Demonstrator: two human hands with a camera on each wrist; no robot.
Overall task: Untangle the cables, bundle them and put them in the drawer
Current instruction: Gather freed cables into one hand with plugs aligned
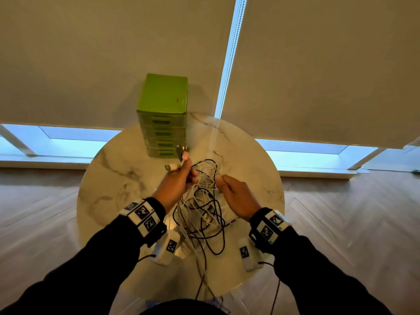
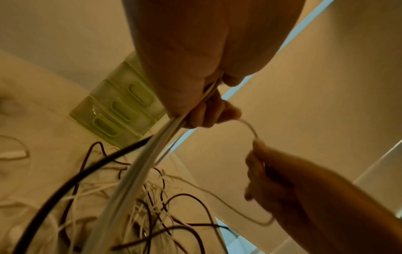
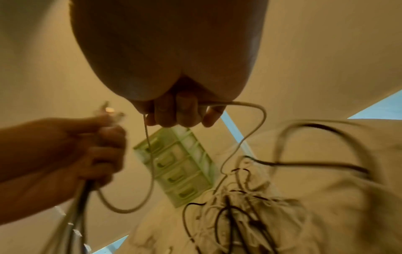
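My left hand [image 1: 176, 181] grips gathered plug ends; my right hand [image 1: 238, 196] pinches one white cable [image 3: 250, 120]. Cables [image 1: 204, 208] are light, limp, snag-prone: hold near plugs.

Both arms reach forward in dark sleeves, each wrist wrapped in a band with black-and-white markers. The left hand [image 1: 176, 183] is raised in front of the body, its fingers curled into a fist around a gathered bunch of cable ends [image 1: 180, 161] that stick out above the knuckles. The right hand [image 1: 238, 196] sits just beside it at nearly the same height, its fingers [image 3: 172, 110] curled down and closed on a single white cable [image 3: 245, 106]. The two hands are near each other but not touching.
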